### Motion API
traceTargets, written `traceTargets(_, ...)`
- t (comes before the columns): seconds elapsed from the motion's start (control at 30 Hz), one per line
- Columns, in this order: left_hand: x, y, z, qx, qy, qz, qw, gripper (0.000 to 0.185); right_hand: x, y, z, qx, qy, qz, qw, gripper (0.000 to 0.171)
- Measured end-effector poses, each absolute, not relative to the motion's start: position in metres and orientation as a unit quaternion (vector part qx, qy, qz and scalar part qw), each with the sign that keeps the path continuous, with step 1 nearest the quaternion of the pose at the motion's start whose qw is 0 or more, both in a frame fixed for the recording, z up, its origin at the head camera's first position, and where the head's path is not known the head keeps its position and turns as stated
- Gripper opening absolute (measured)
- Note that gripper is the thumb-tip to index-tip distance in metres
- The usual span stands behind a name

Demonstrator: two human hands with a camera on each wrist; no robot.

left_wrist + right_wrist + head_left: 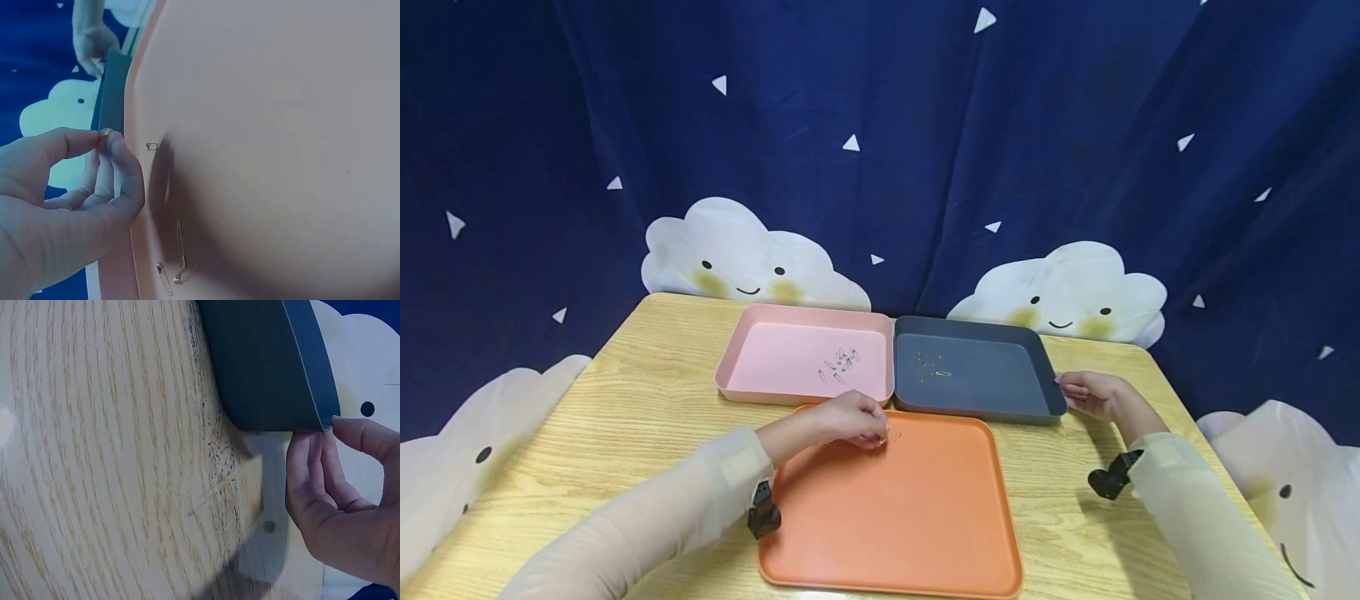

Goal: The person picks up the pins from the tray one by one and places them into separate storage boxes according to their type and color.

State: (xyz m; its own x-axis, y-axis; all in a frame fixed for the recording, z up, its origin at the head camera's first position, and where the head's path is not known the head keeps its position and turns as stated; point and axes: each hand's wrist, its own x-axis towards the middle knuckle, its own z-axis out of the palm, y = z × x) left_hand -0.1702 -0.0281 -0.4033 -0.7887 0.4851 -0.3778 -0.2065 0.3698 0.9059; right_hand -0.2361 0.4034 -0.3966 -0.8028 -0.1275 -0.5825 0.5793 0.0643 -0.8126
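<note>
My left hand point(853, 419) is over the far edge of the orange tray point(898, 517). Between its thumb and forefinger it pinches a small gold safety pin point(106, 132), mostly hidden by the fingertips. Several more safety pins lie on the orange tray near that hand, among them a gold one point(181, 244) in the left wrist view. My right hand point(1093, 394) holds the right rim of the dark grey tray point(1000, 379), thumb on top and fingers against the outer wall. Several gold pins point(943, 373) lie in the grey tray's left part.
A pink tray point(775, 358) stands left of the grey one, side by side with it, and has several dark safety pins point(842, 362) in it. All three trays are on a wooden table point(647, 408). Behind hangs a blue curtain point(880, 125) with clouds.
</note>
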Motion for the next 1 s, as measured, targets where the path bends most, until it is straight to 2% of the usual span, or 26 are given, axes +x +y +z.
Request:
traceTargets(0.5,-0.181,-0.027,-0.391,0.057,0.704,0.618,0.346,0.03,-0.236,0.401,-0.395,0.176,0.684,-0.656,0.267,0.034)
traceTargets(0.73,-0.184,-0.021,-0.39,0.033,0.649,0.663,0.372,0.021,-0.236,0.401,-0.395,0.179,0.685,-0.655,0.266,0.035)
traceTargets(1.0,-0.189,-0.013,-0.387,0.043,0.628,0.674,0.385,0.035,-0.236,0.401,-0.395,0.184,0.681,-0.658,0.263,0.033)
